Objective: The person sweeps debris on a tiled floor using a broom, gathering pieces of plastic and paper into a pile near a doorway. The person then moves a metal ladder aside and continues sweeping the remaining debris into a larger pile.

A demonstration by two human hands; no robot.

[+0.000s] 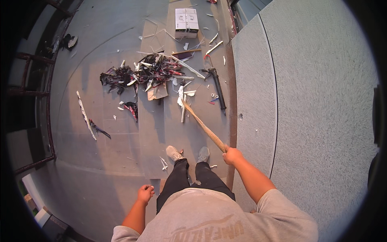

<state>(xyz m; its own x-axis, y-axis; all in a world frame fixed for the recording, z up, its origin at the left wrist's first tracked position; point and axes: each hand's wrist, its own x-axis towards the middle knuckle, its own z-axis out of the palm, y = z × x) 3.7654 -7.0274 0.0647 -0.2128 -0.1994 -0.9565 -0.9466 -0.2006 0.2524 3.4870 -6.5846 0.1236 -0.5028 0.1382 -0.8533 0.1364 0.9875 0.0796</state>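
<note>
My right hand [232, 155] grips the near end of a long wooden stick [203, 127]. The stick slants forward and left, its far tip reaching white scraps [182, 97] on the grey floor. My left hand [145, 193] hangs at my side, fingers curled into a loose fist with nothing visible in it. I stand in black trousers and grey shoes [189, 153], looking down. Ahead lies a heap of black, red and white debris [141, 72].
A white cardboard box [186, 22] sits beyond the heap. A black caulking-gun-like tool [217, 84] lies beside a rough grey wall [314, 101] on my right. A long white strip [85, 115] lies at left. Dark railing [32, 92] borders the left edge.
</note>
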